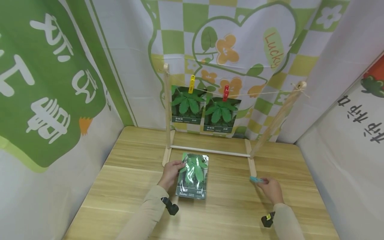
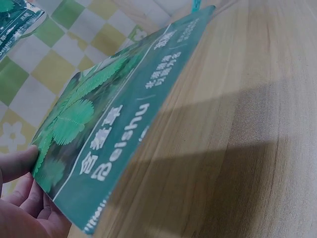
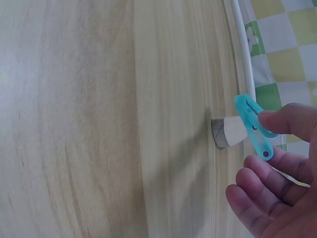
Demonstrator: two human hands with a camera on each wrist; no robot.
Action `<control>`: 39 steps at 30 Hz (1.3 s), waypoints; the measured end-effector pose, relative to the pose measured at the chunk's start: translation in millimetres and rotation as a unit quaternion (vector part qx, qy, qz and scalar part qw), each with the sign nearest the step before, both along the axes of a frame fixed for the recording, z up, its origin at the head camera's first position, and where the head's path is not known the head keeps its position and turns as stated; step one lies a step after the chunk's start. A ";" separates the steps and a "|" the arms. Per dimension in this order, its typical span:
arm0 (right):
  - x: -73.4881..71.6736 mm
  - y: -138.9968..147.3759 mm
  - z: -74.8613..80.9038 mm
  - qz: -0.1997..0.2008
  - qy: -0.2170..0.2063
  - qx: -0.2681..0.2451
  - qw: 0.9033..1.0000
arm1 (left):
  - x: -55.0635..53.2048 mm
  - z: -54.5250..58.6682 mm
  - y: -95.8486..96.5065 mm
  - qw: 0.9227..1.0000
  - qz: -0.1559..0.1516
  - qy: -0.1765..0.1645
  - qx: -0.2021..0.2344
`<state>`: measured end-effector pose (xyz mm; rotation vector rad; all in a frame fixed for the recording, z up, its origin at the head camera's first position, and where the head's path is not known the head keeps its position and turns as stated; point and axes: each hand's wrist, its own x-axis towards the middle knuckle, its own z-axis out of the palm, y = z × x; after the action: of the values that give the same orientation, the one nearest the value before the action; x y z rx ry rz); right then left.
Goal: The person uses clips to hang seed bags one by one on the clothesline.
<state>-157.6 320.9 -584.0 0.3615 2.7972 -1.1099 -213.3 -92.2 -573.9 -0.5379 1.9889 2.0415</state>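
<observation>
A green seed packet (image 1: pixel 193 178) with a leaf picture is pinched at its left edge by my left hand (image 1: pixel 171 172), thumb on the front and fingers behind. In the left wrist view the packet (image 2: pixel 99 119) tilts over the table, its printed lower strip toward the wood. My right hand (image 1: pixel 271 189) pinches a light-blue clothespin (image 1: pixel 256 179) near the rack's right foot. Seen from the right wrist, the clothespin (image 3: pixel 255 126) sits between thumb and index finger, the other fingers loosely bent. Two like packets (image 1: pixel 188 106) hang from a string, under a yellow clothespin (image 1: pixel 192 84) and a red clothespin (image 1: pixel 226 93).
A wooden rack stands at the table's back, with a left post (image 1: pixel 167 110), a slanting right post (image 1: pixel 277 121) and a white crossbar (image 1: pixel 210 151). Its string (image 1: pixel 264 93) runs between the post tops. Behind hangs a checkered curtain (image 1: pixel 195 16); the wooden table (image 1: pixel 228 213) lies below.
</observation>
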 end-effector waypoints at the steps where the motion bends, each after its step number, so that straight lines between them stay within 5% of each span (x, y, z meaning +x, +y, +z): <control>1: -0.1 -0.3 0.3 -0.001 -0.001 -0.002 1.000 | 1.8 5.1 -0.2 1.000 -0.004 0.000 0.001; 21: -8.7 -10.1 18.7 -0.054 0.012 -0.059 0.997 | -1.5 4.4 -2.4 1.000 0.000 0.011 0.005; 39: -11.8 -9.1 31.3 -0.102 0.007 -0.165 0.981 | -3.0 9.0 2.9 0.999 0.011 0.013 0.027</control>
<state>-169.4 311.7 -552.7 0.6126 2.5648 -1.5940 -216.3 -89.3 -564.9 -0.5274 1.9437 2.1188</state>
